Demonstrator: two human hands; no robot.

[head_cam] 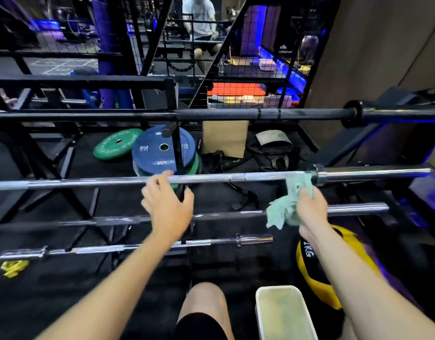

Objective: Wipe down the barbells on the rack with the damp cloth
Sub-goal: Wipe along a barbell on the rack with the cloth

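Green cloth (289, 207) bunched in right hand (309, 208), fingers clenched round it; its upper corner touches the chrome bar (211, 178) just left of the right collar (317, 174), centre-right of frame. Left hand (167, 204) reaches to the same bar at mid-frame, fingertips on top of the shaft, fingers loosely bent; a full grasp cannot be confirmed. Bar's long axis runs left-right across the frame, lying just beyond both hands; right hand with cloth is nearer the collar end. Judgement: next wipe would travel along that axis, left hand steadying. Black bar (138, 115) above, two more bars below on the rack. White tub (285, 312) at bottom, right of knee.
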